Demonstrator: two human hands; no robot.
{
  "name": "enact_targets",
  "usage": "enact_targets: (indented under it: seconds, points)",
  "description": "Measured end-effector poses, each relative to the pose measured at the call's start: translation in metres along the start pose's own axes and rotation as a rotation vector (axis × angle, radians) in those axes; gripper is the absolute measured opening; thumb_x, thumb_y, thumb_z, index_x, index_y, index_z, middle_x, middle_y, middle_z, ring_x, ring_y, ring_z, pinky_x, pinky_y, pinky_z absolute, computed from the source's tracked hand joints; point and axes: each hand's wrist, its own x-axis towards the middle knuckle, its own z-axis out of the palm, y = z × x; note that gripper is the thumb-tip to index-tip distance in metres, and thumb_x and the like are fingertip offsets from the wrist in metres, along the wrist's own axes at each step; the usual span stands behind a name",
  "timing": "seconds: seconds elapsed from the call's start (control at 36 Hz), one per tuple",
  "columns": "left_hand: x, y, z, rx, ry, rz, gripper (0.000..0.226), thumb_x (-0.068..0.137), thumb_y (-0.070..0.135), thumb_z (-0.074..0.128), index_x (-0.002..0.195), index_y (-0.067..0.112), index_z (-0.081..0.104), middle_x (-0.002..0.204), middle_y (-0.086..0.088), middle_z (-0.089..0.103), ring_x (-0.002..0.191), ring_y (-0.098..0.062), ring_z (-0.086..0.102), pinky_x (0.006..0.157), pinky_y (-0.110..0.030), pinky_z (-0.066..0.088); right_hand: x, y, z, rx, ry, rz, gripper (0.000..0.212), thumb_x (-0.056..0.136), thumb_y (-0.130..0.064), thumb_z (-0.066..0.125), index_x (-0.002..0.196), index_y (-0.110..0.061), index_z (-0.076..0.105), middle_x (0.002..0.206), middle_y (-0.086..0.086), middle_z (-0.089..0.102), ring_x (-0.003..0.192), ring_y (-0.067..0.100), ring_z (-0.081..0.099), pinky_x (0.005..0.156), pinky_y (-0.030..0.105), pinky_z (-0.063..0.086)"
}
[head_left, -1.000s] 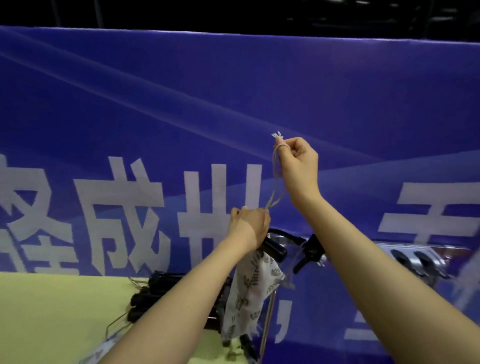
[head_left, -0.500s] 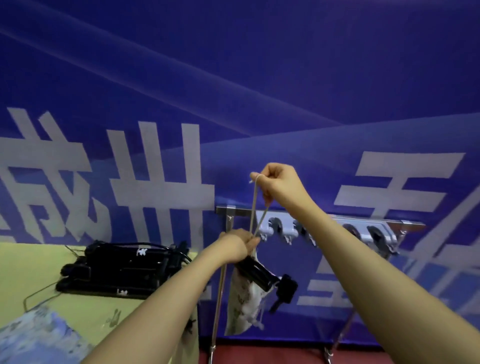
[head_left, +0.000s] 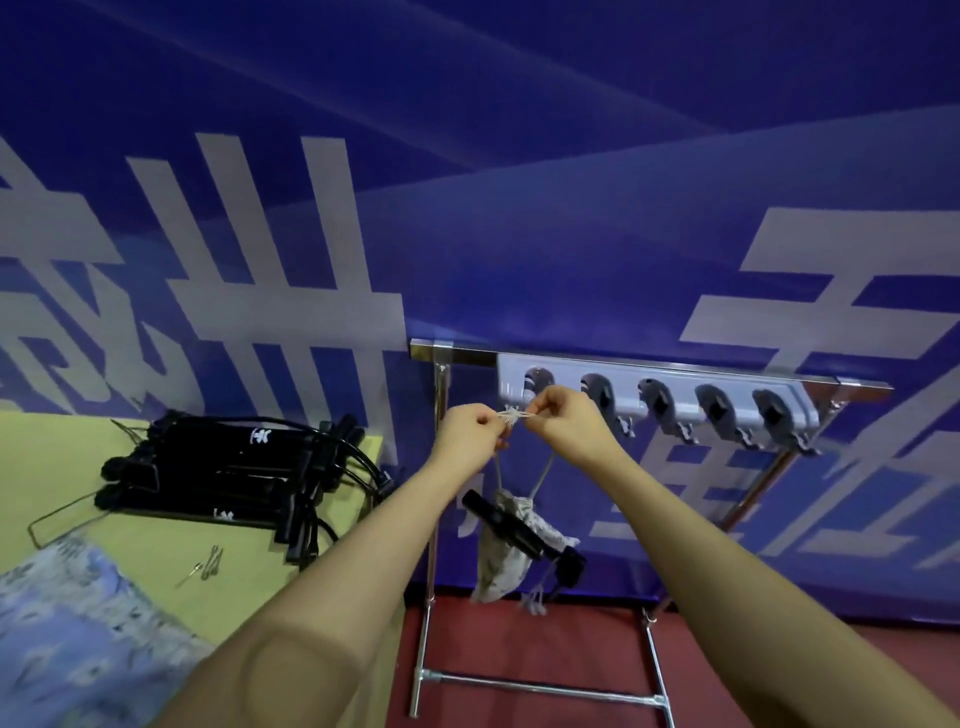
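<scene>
- We see a thin pale drawstring cord (head_left: 511, 415) stretched short between two hands, its frayed knot in the gap between them, in front of the left end of the holder strip.
- The left hand (head_left: 467, 436) pinches the cord from the left with curled fingers. The right hand (head_left: 566, 421) pinches it from the right the same way, and the fingertips of the two hands nearly meet.
- Two strands of the cord run down from the hands to a small pale cloth pouch with a dark leaf print (head_left: 498, 566), which hangs in the air below them, clear of the floor.
- A black cylindrical handle (head_left: 501, 525) lies slantwise across the pouch, its upper end to the left. We cannot tell how much of it sits inside.
- Just behind the hands, a grey plastic holder strip with five round clamps (head_left: 654, 374) sits on a shiny metal rack (head_left: 540, 688).
- To the left is a yellow-green table (head_left: 67, 467) with a stack of black handles and cables (head_left: 228, 467), a few small metal pins (head_left: 208, 564) and a blue-and-white patterned cloth (head_left: 67, 639).
- Behind everything hangs a blue banner with large white characters (head_left: 519, 208), above a red floor (head_left: 519, 644).
</scene>
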Motion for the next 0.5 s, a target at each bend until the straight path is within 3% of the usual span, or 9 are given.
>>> enact_targets:
  seconds: [0.19,0.25,0.33,0.5]
  points:
    - [0.032,-0.019,0.017,-0.086,0.031,-0.103,0.027,0.091,0.008,0.054,0.065,0.014,0.058,0.063,0.000,0.060,0.042,0.001,0.057,0.050,-0.018,0.046,0.018,0.029,0.017,0.003,0.079,-0.005,0.012,0.091,-0.004,0.055,0.092,-0.001,0.067,0.075,0.006,0.061,0.072,0.020,0.056,0.070,0.032,0.046]
    - [0.040,-0.026,0.022,-0.083,0.065,-0.130,0.026,0.090,0.010,0.056,0.064,0.013,0.059,0.062,-0.001,0.060,0.038,0.003,0.056,0.053,-0.022,0.047,0.024,0.035,0.027,-0.045,0.118,-0.025,0.015,0.092,-0.003,0.053,0.093,0.001,0.067,0.076,0.007,0.063,0.073,0.021,0.058,0.068,0.028,0.045]
    - [0.051,-0.032,0.026,-0.089,0.097,-0.159,0.028,0.090,0.010,0.054,0.064,0.015,0.059,0.064,-0.003,0.062,0.039,0.003,0.056,0.058,-0.027,0.050,0.033,0.043,0.038,-0.060,0.156,-0.014,0.016,0.093,-0.004,0.052,0.092,0.001,0.067,0.081,0.015,0.068,0.076,0.028,0.064,0.071,0.037,0.049]
    - [0.064,-0.048,0.030,0.014,0.093,-0.152,0.024,0.086,0.011,0.059,0.063,0.010,0.065,0.058,-0.004,0.059,0.058,-0.017,0.059,0.074,-0.037,0.056,0.044,0.054,0.050,-0.145,0.138,0.015,0.016,0.093,-0.005,0.048,0.090,-0.003,0.064,0.077,0.012,0.064,0.067,0.027,0.056,0.063,0.038,0.048]
